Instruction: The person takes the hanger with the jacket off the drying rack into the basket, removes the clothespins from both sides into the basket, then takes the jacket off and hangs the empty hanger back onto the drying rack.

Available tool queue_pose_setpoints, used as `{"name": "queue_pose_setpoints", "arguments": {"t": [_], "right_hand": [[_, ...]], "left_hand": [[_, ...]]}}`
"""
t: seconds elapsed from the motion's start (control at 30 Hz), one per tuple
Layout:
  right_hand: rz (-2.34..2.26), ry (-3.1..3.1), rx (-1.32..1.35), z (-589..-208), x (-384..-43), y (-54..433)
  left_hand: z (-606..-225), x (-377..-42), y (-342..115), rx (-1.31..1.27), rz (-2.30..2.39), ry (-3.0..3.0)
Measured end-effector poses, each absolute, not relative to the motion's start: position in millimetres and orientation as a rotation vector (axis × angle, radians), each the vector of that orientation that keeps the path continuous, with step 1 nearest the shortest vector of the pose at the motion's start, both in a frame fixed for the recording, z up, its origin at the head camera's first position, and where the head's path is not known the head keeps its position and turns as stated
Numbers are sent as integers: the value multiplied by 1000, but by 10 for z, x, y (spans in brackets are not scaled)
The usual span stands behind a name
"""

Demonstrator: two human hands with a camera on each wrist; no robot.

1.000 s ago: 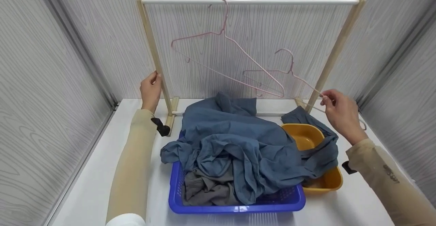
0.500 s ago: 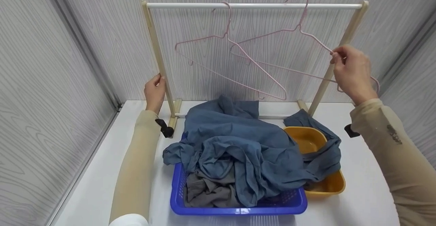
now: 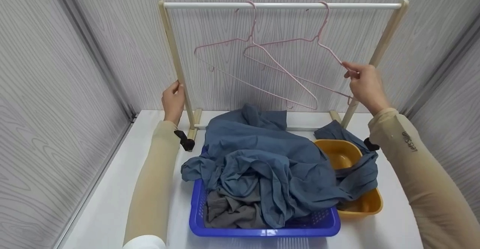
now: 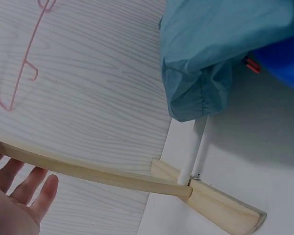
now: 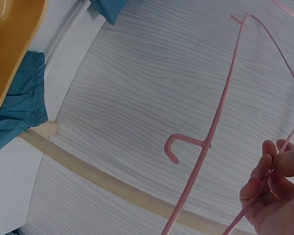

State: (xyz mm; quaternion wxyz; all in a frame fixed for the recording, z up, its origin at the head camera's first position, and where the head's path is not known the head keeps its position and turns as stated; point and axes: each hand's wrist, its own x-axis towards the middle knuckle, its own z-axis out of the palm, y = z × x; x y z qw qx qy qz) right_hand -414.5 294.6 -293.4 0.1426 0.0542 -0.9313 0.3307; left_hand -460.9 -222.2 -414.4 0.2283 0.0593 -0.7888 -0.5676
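My left hand [image 3: 173,102] grips the left wooden post [image 4: 98,172] of a clothes rack with a white top rail [image 3: 210,5]. My right hand [image 3: 365,84] pinches the sloping right shoulder of a pink wire clothes hanger [image 3: 287,41], whose hook loops over the rail. A small side hook [image 5: 186,142] shows on its lower bar in the right wrist view. Left of it, a second pink hanger [image 3: 277,66] hangs from the same rail and overlaps it in the head view. Neither hanger carries clothing.
Below the rack, a blue basket [image 3: 264,232] holds a blue garment [image 3: 258,136] and a grey garment [image 3: 236,213]. The blue cloth spills over a yellow tub [image 3: 371,204] to its right. Panelled walls [image 3: 82,72] enclose the white table [image 3: 112,189].
My right hand has raised the second hanger from low at the right up to the rail, then moved left with it, its hook now over the rail. The left hand keeps its grip.
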Motion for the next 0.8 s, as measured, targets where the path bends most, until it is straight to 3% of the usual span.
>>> {"name": "queue_pose_setpoints", "arguments": {"t": [0.4, 0.8], "right_hand": [[833, -2628, 236, -3117, -4079, 3038], [808, -2538, 226, -3421, -3771, 3344]], "left_hand": [[-4139, -4613, -2206, 166, -1517, -2208], [-4194, -4425, -2274, 74, -1476, -2301]]}}
